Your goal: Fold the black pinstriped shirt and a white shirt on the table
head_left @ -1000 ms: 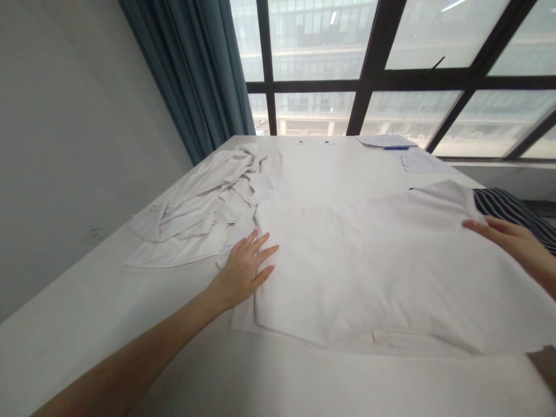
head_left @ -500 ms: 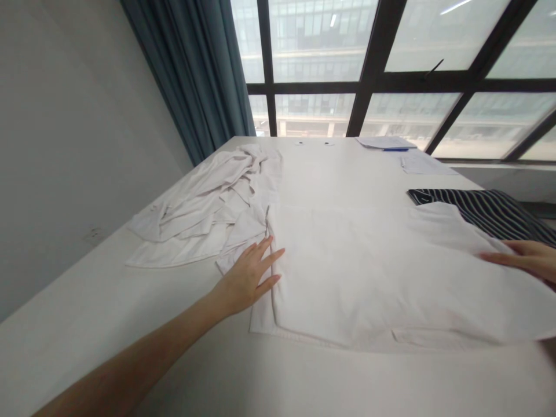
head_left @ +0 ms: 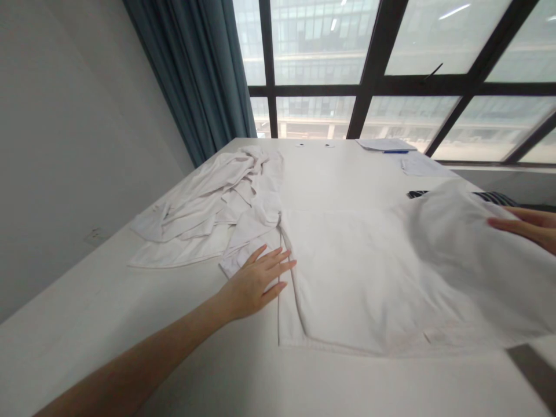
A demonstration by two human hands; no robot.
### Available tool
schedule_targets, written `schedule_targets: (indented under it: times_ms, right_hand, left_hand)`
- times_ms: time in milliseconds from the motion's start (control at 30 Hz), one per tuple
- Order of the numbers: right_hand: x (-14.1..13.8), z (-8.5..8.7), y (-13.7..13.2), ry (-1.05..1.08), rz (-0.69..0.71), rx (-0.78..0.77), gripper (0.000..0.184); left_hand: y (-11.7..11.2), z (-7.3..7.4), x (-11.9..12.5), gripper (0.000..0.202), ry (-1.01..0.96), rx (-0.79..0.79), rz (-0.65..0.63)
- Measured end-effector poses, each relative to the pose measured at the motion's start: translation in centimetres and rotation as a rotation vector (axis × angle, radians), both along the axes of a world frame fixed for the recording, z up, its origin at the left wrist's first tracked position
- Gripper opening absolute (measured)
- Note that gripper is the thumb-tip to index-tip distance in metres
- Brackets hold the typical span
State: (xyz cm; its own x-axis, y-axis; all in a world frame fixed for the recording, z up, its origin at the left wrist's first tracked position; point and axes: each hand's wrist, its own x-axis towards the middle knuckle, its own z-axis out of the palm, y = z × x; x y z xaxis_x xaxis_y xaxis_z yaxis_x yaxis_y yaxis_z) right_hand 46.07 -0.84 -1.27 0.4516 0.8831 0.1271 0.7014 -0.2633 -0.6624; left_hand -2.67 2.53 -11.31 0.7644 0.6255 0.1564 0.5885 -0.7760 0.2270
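Observation:
A white garment (head_left: 347, 272) with stitched hems lies across the near half of the table, its right part lifted and billowing. My left hand (head_left: 256, 284) rests flat on its left edge, fingers spread and holding nothing. At the right border of the view, my right hand (head_left: 527, 225) pinches the raised cloth; part of this hand is cut off by the frame. Beside the garment's left edge is a crumpled heap of white cloth (head_left: 208, 197), which the garment touches or slightly overlaps.
The white table (head_left: 321, 174) runs to a dark-framed window. Papers (head_left: 384, 143) and a blue pen (head_left: 395, 152) lie at its far right. A black striped cloth (head_left: 499, 198) is mostly hidden behind the lifted garment. A blue curtain (head_left: 200, 75) hangs at the left.
My right hand has risen, lifting the garment's right part over the striped cloth. The garment's left edge has slid right, and my left hand has shifted slightly right.

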Motion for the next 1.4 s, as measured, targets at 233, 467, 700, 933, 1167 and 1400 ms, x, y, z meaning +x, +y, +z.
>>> schedule_targets:
  times_ms: [233,467,700,933,1167,1400]
  right_hand:
    - [-14.6,3.0,1.5,0.286,0.473,-0.033,0.039]
    - [-23.9,-2.9,2.3,0.147,0.885,-0.029,0.037]
    - [-24.8,-8.2,2.0,0.107,0.925,-0.128,0.048]
    - [-21.0,-6.4,1.9,0.194,1.184,-0.256,0.051]
    - [-16.7,-5.1,0.6,0.238,1.240,-0.418,0.050]
    - [-16.0,-4.8,-1.7,0.124,1.034,-0.319,0.048]
  left_hand:
    - [0.1,0.3,-0.3,0.044,-0.009,-0.051,-0.011]
    - [0.1,0.3,-0.2,0.046,-0.006,-0.058,-0.004]
    - [0.1,0.3,-0.2,0.052,-0.046,-0.051,-0.018]
    - [-1.3,1.7,0.1,0.053,-0.024,-0.117,-0.190]
    - [-2.4,1.8,1.2,0.037,-0.114,-0.069,-0.368]
    - [-0.2,0.7,0.1,0.034,-0.220,0.183,0.037]
